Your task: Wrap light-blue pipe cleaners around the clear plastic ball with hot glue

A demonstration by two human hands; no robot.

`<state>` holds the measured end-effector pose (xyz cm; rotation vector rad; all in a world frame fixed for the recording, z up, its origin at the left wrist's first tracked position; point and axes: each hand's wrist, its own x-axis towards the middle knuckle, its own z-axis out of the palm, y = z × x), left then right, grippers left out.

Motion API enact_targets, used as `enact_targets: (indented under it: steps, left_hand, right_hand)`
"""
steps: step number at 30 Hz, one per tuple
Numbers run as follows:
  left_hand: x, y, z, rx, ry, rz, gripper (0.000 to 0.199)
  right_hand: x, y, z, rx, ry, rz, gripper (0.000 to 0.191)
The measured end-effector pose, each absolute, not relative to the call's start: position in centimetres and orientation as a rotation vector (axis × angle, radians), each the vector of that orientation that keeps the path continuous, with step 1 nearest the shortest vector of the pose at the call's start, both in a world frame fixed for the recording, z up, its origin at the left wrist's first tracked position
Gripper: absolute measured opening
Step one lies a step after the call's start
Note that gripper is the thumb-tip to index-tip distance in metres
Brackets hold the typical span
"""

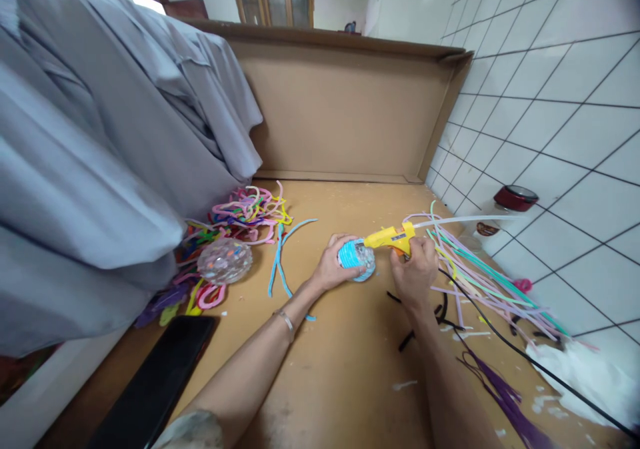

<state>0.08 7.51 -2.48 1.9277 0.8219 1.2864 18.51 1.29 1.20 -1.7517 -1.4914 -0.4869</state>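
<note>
My left hand (334, 262) is closed around a small clear plastic bottle piece (369, 259) partly wrapped in blue pipe cleaner (352, 255). In my right hand (416, 270) is a yellow hot glue gun (393, 237), gripped by its handle. Its nozzle points left and meets or nearly meets the upper side of the bottle piece; I cannot tell whether it touches. A long clear glue stick (465, 219) juts out of the gun's back end. Loose blue pipe cleaners (278, 262) lie on the table left of my left hand.
Colourful pipe cleaners (250, 209) and a clear textured container (225, 261) lie at left, near a black phone (160, 375). More pipe cleaners (480, 269), a red-lidded jar (510, 209), the gun's black cord (530, 359) and white tissue (590, 375) are at right. Cardboard (340, 109) stands behind.
</note>
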Motion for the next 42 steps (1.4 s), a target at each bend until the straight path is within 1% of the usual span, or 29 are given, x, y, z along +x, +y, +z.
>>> enact_targets:
  steps: [4, 16, 42]
  left_hand:
    - [0.08, 7.59, -2.63, 1.928, 0.81, 1.293, 0.065]
    - [0.13, 7.39, -2.38, 1.917, 0.829, 1.274, 0.064]
    - [0.15, 7.41, -2.3, 1.932, 0.816, 1.277, 0.065]
  right_hand:
    - [18.57, 1.37, 1.12, -1.724, -1.489, -0.499, 0.019]
    - [19.01, 1.5, 1.2, -1.586, -1.497, -0.619, 0.009]
    - [18.61, 1.17, 1.8, -1.581, -1.486, -0.712, 0.011]
